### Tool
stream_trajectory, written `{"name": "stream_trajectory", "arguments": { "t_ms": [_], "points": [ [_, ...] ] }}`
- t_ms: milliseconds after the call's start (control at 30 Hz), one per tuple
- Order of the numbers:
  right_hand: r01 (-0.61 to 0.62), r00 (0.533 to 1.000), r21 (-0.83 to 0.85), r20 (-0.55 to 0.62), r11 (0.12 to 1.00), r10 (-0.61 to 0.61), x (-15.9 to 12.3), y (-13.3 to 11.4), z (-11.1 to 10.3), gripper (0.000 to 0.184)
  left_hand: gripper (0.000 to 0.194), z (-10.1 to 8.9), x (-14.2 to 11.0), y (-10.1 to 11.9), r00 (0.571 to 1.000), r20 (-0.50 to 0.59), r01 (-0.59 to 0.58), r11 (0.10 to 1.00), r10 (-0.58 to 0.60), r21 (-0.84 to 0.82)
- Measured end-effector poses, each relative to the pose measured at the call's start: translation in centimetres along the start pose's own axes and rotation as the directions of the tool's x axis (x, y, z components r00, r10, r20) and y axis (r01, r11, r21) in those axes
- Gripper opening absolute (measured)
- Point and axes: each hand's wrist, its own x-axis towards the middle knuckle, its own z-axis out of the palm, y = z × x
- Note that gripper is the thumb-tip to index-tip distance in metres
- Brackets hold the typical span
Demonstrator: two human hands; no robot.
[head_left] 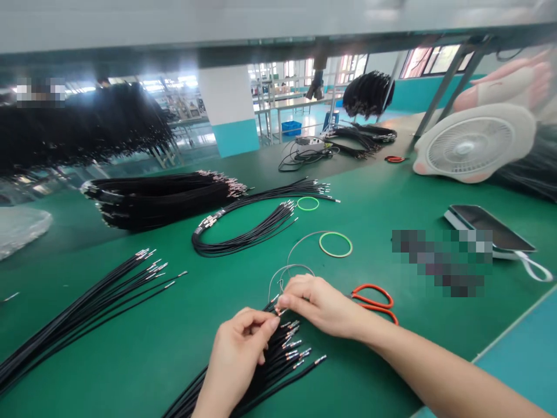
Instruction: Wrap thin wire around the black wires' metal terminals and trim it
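Note:
Both hands meet over a bundle of black cables [272, 377] with metal-tipped ends, lying on the green table. My left hand [243, 348] is closed in a pinch on one cable just behind its end. At the same spot, my right hand [315, 305] pinches around that cable's metal tip; the fingers partly hide it. A thin grey wire [289, 267] loops just behind my right hand, and I cannot tell whether the fingers touch it. Orange-handled scissors [374, 296] lie beside my right forearm, their blades hidden.
More black cable bundles lie at left [100, 313] and behind [248, 244], with a thick coiled stack [161, 197]. Two green rings [335, 233] [308, 198] rest mid-table. A phone-like device [489, 229] and a white fan [470, 145] stand right. A shelf [278, 26] spans overhead.

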Motion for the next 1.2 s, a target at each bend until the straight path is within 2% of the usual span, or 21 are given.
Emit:
{"name": "stream_trajectory", "arguments": {
  "t_ms": [100, 200, 300, 400, 500, 633, 733, 833, 1033, 1200],
  "points": [
    [-0.079, 0.996, -0.164, 0.02, 0.983, 0.083, -1.9, 0.2, -3.5, 0.026, 0.03, 0.2, 0.2, 0.2, 0.996, 0.061, 0.067, 0.996, -0.064, -0.052],
    [-0.246, 0.967, -0.299, -0.011, 0.922, 0.255, -5.5, 1.5, -6.8, 0.016, 0.032, 0.2, 0.2, 0.3, 0.986, 0.132, 0.117, 0.989, -0.105, -0.088],
    [-0.409, 0.904, -0.33, -0.021, 0.851, 0.426, -8.6, 3.0, -8.2, 0.024, 0.033, 0.2, 0.2, 0.4, 0.969, 0.201, 0.166, 0.98, -0.142, -0.109],
    [-0.455, 0.873, -0.364, -0.002, 0.813, 0.488, -9.8, 3.6, -8.5, 0.025, 0.034, 0.2, 0.2, 0.4, 0.956, 0.244, 0.198, 0.973, -0.165, -0.12],
    [-0.411, 0.872, -0.406, 0.086, 0.816, 0.482, -9.5, 3.2, -8.7, 0.033, 0.033, 0.1, 0.3, 0.4, 0.953, 0.252, 0.203, 0.971, -0.167, -0.127],
    [-0.315, 0.883, -0.344, 0.235, 0.884, 0.406, -8.2, 2.0, -8.7, 0.055, 0.032, 0.2, 0.3, 0.2, 0.949, 0.267, 0.203, 0.972, -0.166, -0.117],
    [-0.215, 0.908, -0.279, 0.296, 0.936, 0.297, -6.7, 0.8, -7.6, 0.046, 0.031, 0.2, 0.3, 0.0, 0.95, 0.275, 0.188, 0.975, -0.15, -0.116],
    [-0.097, 0.935, -0.354, 0.289, 0.93, 0.207, -5.0, -0.3, -6.1, 0.036, 0.03, 0.4, 0.2, -0.1, 0.945, 0.294, 0.18, 0.978, -0.141, -0.11],
    [0.021, 0.893, -0.471, 0.406, 0.882, 0.196, -3.0, -0.5, -4.6, 0.035, 0.031, 0.4, 0.1, -0.1, 0.934, 0.327, 0.181, 0.98, -0.143, -0.089],
    [0.03, 0.869, -0.47, 0.448, 0.882, 0.209, -2.9, -0.3, -4.6, 0.034, 0.031, 0.2, 0.4, -0.2, 0.916, 0.363, 0.203, 0.978, -0.17, -0.055]
  ]
}}
